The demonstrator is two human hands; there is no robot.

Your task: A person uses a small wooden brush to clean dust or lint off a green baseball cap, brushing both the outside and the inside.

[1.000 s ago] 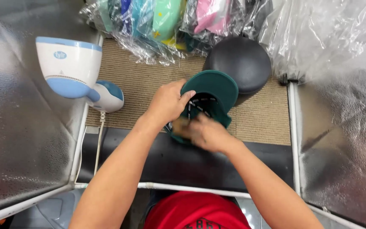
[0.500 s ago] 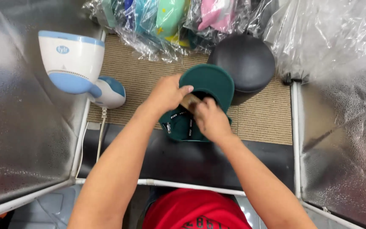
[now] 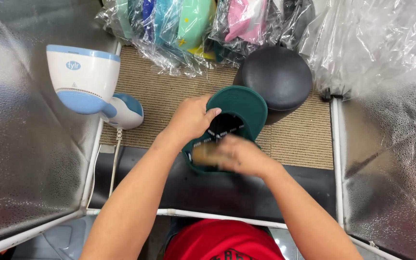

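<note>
My left hand [image 3: 191,120] grips the upturned green cap [image 3: 239,108] at its crown edge, brim pointing away from me. My right hand [image 3: 244,156] is blurred, closed around a tan object [image 3: 203,153] inside.

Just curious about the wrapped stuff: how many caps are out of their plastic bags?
1: the green cap, at the mat's near edge, held by both hands. Those in the bags behind it overlap, so I can't count them.

Left hand [image 3: 191,120] gripping upturned green cap [image 3: 239,108], blurred right hand [image 3: 244,156] at its opening, black dome [image 3: 275,77] beside
</note>
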